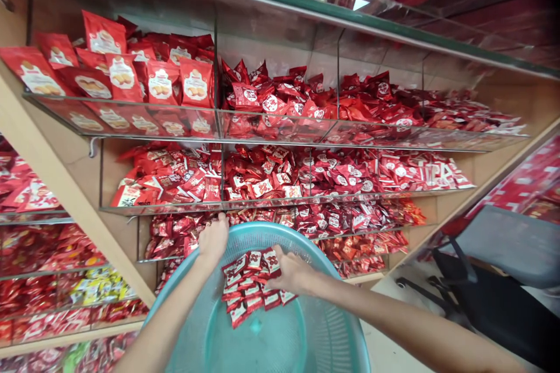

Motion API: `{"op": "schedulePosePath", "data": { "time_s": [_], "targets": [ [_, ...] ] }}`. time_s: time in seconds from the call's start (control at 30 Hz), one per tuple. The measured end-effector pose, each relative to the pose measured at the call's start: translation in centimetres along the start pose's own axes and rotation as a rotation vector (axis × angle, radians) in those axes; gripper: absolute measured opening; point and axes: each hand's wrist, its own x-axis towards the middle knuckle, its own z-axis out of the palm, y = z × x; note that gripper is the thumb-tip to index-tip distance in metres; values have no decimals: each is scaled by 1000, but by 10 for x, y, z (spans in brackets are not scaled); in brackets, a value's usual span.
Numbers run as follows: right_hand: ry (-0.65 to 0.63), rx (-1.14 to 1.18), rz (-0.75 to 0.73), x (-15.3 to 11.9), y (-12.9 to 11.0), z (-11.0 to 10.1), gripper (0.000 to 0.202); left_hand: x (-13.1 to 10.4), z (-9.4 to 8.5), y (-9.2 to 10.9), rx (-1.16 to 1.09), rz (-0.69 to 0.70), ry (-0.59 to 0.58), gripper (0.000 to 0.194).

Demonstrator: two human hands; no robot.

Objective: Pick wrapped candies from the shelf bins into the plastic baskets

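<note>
A large teal plastic basket (258, 355) stands before the shelves, with a small heap of red and white candy packets (247, 288) inside. My right hand (289, 271) reaches into it from the right, its fingers closed on a red packet at the heap's right side. At the basket's far left rim is my left hand (214, 239), its fingers curled near the rim and the lowest shelf edge; whether it grips anything is too small to tell.
Glass-fronted shelves (280, 143) of red packets rise ahead, above the basket. A wooden upright (74, 186) and more filled shelves lie left. At the right is a black and grey chair (490, 297).
</note>
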Motion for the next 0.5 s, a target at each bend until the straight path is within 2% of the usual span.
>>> {"op": "schedulePosePath", "data": {
  "time_s": [0.1, 0.27, 0.4, 0.5],
  "targets": [
    [-54, 62, -13, 3, 11, 3, 76, 0, -1, 1, 3, 2, 8, 38],
    [-33, 56, -34, 6, 18, 5, 61, -1, 1, 1, 5, -1, 8, 37],
    [-26, -106, -25, 1, 4, -14, 62, 0, 5, 0, 13, -8, 23, 38],
    [59, -191, -134, 5, -13, -25, 46, 0, 6, 0, 14, -16, 13, 39]
  ]
}}
